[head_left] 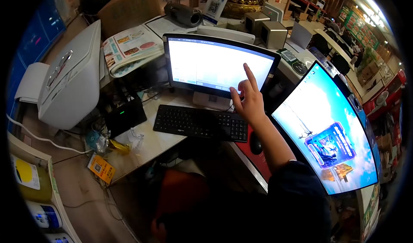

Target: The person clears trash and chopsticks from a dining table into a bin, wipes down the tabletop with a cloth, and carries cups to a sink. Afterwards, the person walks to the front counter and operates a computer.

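My right hand [250, 97] is raised in front of the lit monitor [206, 62], index finger pointing up over the right part of its screen. The thumb is held apart from the index finger, the other fingers are partly curled, and nothing is in the hand. Below the monitor lies a black keyboard [193, 121], with a black mouse [256, 144] on a red mat to its right. Low in the dark area, part of my left hand [158, 231] shows; its fingers are too dark to make out.
A large curved screen [329, 131] stands at the right. On the left are a white printer [71, 77], a black box [125, 117] with a green light, and cables. Newspapers [131, 47], a cylindrical speaker [183, 15] and metallic boxes [274, 34] are behind.
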`<state>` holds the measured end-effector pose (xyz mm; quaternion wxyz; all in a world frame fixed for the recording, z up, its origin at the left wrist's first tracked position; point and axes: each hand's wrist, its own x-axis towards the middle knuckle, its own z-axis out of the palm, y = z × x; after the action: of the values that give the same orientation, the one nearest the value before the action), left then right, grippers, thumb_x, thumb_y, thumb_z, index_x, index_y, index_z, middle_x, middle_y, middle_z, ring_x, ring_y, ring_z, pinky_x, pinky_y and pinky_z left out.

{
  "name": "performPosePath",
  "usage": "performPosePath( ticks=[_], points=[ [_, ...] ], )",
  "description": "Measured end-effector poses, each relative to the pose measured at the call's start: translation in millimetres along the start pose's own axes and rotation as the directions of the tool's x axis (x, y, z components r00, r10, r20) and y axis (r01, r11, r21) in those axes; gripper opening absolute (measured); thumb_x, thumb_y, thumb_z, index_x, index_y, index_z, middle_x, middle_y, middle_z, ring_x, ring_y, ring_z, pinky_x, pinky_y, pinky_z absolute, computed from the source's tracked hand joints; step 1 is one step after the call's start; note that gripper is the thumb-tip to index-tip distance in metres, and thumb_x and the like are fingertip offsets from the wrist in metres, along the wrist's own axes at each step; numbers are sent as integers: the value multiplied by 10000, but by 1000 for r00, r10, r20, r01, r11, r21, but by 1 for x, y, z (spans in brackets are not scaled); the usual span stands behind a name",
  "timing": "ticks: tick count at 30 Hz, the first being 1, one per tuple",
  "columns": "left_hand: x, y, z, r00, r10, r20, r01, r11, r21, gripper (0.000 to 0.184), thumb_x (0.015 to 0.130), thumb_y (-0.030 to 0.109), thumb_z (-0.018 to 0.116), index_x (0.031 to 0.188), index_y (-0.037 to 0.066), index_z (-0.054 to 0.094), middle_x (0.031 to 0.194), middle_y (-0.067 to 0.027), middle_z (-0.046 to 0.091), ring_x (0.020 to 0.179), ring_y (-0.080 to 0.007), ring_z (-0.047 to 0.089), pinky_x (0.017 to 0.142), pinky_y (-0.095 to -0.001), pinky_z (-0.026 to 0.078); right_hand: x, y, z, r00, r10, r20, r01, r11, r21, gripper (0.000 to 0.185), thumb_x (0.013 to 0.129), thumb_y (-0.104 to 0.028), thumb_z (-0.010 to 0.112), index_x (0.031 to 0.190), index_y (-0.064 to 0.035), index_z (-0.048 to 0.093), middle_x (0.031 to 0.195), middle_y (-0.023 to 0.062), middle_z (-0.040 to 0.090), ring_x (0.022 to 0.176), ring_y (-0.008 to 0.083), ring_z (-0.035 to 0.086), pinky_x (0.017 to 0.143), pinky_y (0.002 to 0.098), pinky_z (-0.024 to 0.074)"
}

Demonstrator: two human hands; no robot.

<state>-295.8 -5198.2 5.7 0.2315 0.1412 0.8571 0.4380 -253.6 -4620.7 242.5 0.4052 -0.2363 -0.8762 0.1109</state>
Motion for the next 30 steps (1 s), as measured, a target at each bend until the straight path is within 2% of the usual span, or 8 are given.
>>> performPosePath(
  ticks=[7, 13, 15, 16, 24, 27, 28, 30],
  points=[
    [-1, -20, 3, 999, 17, -44, -18, 1000, -19, 444, 840, 398, 507, 1072, 24, 563, 916, -117, 609, 776, -247, 578, 665, -408, 471, 8, -3, 3, 1000, -4, 17, 4, 1000, 18, 238, 823, -210, 599, 798, -13, 467, 1387, 234, 281, 639, 254, 610, 545, 301, 481],
    [20, -55, 2, 999, -15, -46, 11, 997, -79, 378, 856, 391, 489, 1043, 75, 578, 838, -96, 598, 711, -221, 565, 643, -386, 465, -2, 11, -12, 982, 52, -184, -57, 998, -22, 256, 828, -225, 591, 772, -26, 439, 1380, 255, 276, 647, 232, 609, 556, 287, 496],
    [11, 2, -10, 978, -79, 192, 95, 993, -72, 354, 859, 374, 501, 1025, 71, 578, 812, -102, 593, 717, -220, 557, 634, -396, 456, -4, 13, -19, 969, 82, -231, -97, 994, -54, 243, 828, -205, 589, 771, -22, 439, 1377, 257, 280, 624, 222, 599, 542, 292, 493],
    [11, 1, -10, 978, -80, 192, 96, 993, -71, 354, 859, 374, 501, 1025, 71, 578, 812, -102, 593, 717, -220, 557, 634, -396, 456, -4, 14, -21, 961, 63, -268, -86, 993, -76, 240, 827, -200, 589, 767, -22, 439, 1375, 257, 283, 616, 218, 595, 538, 293, 491],
    [8, 2, 0, 997, 50, 60, -57, 992, 115, 349, 868, 313, 493, 1086, 47, 553, 936, -138, 573, 794, -258, 554, 723, -404, 446, -5, 15, -17, 978, 35, -207, -47, 997, -55, 246, 829, -202, 587, 759, -16, 441, 1370, 253, 296, 560, 184, 556, 508, 266, 471],
    [11, -90, 4, 972, 219, -88, -186, 939, 288, 387, 854, 361, 493, 1087, 58, 554, 952, -142, 576, 830, -282, 556, 743, -411, 444, -4, 10, -7, 987, -47, -151, 46, 999, -10, 254, 829, -210, 592, 764, -17, 440, 1366, 256, 300, 570, 175, 559, 514, 263, 475],
    [11, -86, 4, 972, 217, -89, -184, 940, 288, 387, 854, 361, 493, 1087, 58, 554, 952, -142, 576, 830, -282, 556, 743, -411, 444, -3, 7, -4, 990, -50, -135, 51, 999, 1, 256, 826, -211, 599, 768, -17, 442, 1365, 259, 301, 605, 193, 585, 527, 263, 480],
    [13, -65, 4, 994, 111, 23, -112, 993, 46, 441, 833, 427, 492, 1077, 65, 557, 963, -146, 577, 847, -292, 555, 748, -421, 441, 1, 0, 2, 995, -46, -89, 48, 999, 25, 256, 821, -209, 606, 770, -16, 445, 1366, 258, 300, 624, 224, 605, 530, 267, 485]
  ],
)
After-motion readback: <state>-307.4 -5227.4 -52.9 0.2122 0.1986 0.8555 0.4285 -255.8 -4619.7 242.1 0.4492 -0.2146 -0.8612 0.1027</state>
